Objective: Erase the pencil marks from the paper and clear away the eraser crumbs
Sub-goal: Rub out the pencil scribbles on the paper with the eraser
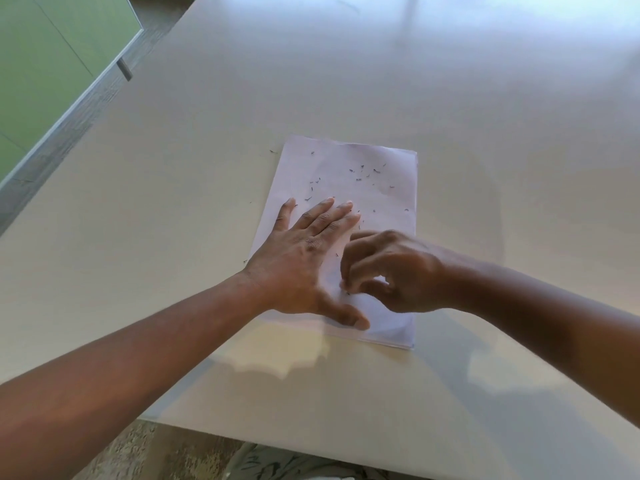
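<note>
On the pale table lies a white sheet of paper, with its long side going away from the person and its near edge close to the table's front edge. Small dark eraser crumbs are scattered over the far half of the sheet; a few more lie near the middle of the sheet, and one or two lie on the table just beside the sheet's far left corner and left edge.

The left hand rests flat on the left part of the paper, palm down. Its fingers are straight and spread a little, pointing away and to the right, and the thumb reaches toward the near edge of the sheet — the hand presses the paper and holds nothing.

The right hand comes in from the right side and is over the near middle of the paper, just beside the left hand. Its fingers are curled downward and their tips come together with the thumb at the paper surface, in a pinching shape. Something small seems to be between them, but it is hidden by the fingers and blurred, so I cannot tell if they grip an eraser or only touch the sheet.

At the upper left, beyond the table, a green surface with a pale frame is visible, and below the table's near edge some patterned fabric shows.
</note>
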The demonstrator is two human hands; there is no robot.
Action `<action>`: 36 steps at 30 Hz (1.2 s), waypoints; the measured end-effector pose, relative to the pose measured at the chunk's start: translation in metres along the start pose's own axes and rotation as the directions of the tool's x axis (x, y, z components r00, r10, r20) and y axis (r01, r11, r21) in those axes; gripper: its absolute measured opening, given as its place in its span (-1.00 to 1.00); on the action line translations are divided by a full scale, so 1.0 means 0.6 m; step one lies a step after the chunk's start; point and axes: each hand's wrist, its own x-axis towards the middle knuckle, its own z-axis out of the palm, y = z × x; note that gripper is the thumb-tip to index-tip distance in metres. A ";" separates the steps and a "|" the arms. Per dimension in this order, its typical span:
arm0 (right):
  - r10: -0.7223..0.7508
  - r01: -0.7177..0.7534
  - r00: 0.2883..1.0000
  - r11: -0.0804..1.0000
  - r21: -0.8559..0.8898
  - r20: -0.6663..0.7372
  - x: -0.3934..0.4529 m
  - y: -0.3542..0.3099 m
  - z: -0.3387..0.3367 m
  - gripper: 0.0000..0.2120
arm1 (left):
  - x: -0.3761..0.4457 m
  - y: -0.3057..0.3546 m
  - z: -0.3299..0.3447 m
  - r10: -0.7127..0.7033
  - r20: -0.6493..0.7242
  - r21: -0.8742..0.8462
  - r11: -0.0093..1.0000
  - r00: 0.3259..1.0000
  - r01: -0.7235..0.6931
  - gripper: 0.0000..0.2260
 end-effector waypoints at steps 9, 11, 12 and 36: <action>-0.036 0.029 0.989 0.998 -0.053 -0.143 0.014 0.004 0.016 -0.88 | 0.000 0.002 -0.002 -0.002 0.019 0.029 1.000 1.000 0.002 0.33; -0.022 0.021 0.998 1.000 -0.010 -0.066 -0.003 0.005 0.004 -0.88 | -0.002 0.002 -0.003 -0.008 0.019 0.004 1.000 1.000 0.008 0.32; -0.017 0.017 1.000 1.000 0.007 -0.023 -0.013 0.006 -0.002 -0.88 | -0.002 0.002 -0.003 -0.012 0.016 0.000 1.000 1.000 0.012 0.32; -0.016 0.015 0.997 1.000 -0.011 -0.070 -0.004 -0.002 -0.003 -0.87 | 0.000 -0.002 0.001 0.005 0.008 0.008 1.000 1.000 -0.005 0.28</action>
